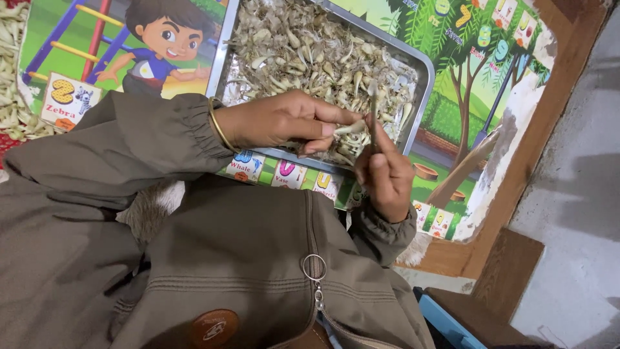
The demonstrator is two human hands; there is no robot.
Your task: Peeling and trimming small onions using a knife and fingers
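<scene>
Two hands at tray's [423, 71] near edge: left [278, 119] pinches pale bud [349, 127], right [385, 174] clenched on thin stalk [373, 110]; prob. light, brittle, grip near base.

The supporting surface is a colourful picture mat [452, 97] printed with a cartoon child, a ladder, trees and small alphabet squares. It lies flat; its right edge is worn and torn, with a wooden board [555, 90] showing beside it. A metal tray [423, 84] rests directly on the mat at upper centre, filled with pale, dried peel scraps [310, 52]. A loose heap of pale pieces [10, 84] lies at the mat's far left edge. What is beneath the mat cannot be determined.
</scene>
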